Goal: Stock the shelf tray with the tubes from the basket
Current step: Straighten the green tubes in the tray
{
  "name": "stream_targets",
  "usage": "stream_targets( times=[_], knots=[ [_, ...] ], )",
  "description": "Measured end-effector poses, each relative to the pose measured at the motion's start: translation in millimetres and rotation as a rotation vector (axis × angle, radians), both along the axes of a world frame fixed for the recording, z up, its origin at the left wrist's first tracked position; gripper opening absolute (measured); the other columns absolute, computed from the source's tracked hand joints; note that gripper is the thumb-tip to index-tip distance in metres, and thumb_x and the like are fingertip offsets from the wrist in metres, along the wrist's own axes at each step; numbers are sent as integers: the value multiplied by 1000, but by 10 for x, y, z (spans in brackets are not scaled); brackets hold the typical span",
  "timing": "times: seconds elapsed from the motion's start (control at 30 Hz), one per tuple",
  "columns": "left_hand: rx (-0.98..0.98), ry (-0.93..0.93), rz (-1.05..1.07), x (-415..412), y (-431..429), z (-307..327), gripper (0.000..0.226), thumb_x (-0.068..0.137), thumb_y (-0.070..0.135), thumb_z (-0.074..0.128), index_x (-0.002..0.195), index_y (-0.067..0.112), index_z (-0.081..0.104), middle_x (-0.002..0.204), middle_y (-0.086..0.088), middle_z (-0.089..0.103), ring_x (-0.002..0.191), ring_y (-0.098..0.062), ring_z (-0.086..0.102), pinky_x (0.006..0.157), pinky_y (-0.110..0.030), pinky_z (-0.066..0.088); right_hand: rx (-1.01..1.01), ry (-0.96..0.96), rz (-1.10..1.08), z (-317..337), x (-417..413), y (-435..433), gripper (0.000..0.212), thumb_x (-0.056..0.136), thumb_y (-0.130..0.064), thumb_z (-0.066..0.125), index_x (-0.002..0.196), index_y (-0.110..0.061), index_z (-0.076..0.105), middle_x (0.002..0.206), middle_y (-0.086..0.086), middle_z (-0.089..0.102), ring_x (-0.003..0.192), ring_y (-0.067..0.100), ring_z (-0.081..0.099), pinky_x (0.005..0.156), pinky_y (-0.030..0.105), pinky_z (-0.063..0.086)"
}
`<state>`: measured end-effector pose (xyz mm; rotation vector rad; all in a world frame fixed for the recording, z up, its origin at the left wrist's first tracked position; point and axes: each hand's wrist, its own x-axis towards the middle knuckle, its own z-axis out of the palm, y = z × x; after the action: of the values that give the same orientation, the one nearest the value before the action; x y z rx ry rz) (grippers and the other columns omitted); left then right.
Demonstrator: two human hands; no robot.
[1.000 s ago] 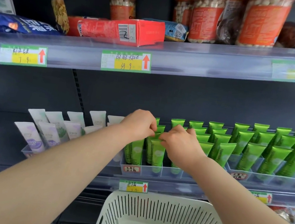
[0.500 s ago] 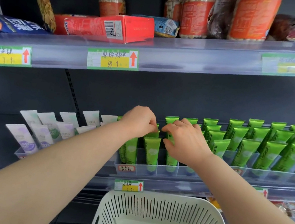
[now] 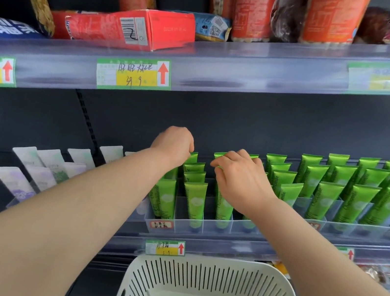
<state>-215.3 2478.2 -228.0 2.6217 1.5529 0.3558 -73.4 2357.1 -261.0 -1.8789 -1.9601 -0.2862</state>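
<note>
Rows of green tubes (image 3: 193,199) stand upright in a clear divided shelf tray (image 3: 204,227). My left hand (image 3: 174,144) reaches to the back of the left green column, its curled fingertips on the crimped top of a tube there. To its right, my right hand (image 3: 242,181) is over the neighbouring columns, with curled fingers pinching the top edge of another green tube. The white slotted basket (image 3: 195,260) sits below the shelf edge, and no tubes show on its visible floor.
White and lilac tubes (image 3: 38,168) fill a tray to the left. More green tubes (image 3: 361,196) stretch to the right. The upper shelf (image 3: 253,72) holds a red box (image 3: 131,28), jars and bags close above my hands.
My hands have drawn apart and now sit farther back in the tray, on the tops of the rear tubes. The view has shifted slightly.
</note>
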Motion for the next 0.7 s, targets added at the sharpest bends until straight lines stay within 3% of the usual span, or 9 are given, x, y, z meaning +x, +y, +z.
stream_targets(
  times=[0.23, 0.37, 0.7],
  knots=[
    [74, 30, -28, 169, 48, -84, 16, 84, 4, 62, 82, 19, 70, 93, -3, 69, 86, -26, 64, 68, -32, 51, -1, 12, -18, -24, 63, 28, 31, 99, -27, 38, 115, -24, 65, 112, -3, 63, 105, 24, 50, 79, 39, 36],
    [63, 27, -53, 238, 45, -107, 20, 85, 7, 64, 87, 25, 72, 96, 0, 69, 87, -24, 64, 67, -29, 45, -15, 11, -12, -19, 66, 35, 32, 99, -27, 37, 116, -24, 64, 113, -3, 63, 105, 23, 50, 80, 39, 36],
    [24, -113, -60, -13, -9, 11, 14, 85, 12, 68, 95, 17, 75, 101, 0, 71, 96, -23, 64, 81, -31, 51, -5, -10, 9, 12, -85, 45, 31, 98, -26, 37, 113, -23, 63, 111, -3, 62, 104, 23, 49, 81, 39, 39]
  ],
)
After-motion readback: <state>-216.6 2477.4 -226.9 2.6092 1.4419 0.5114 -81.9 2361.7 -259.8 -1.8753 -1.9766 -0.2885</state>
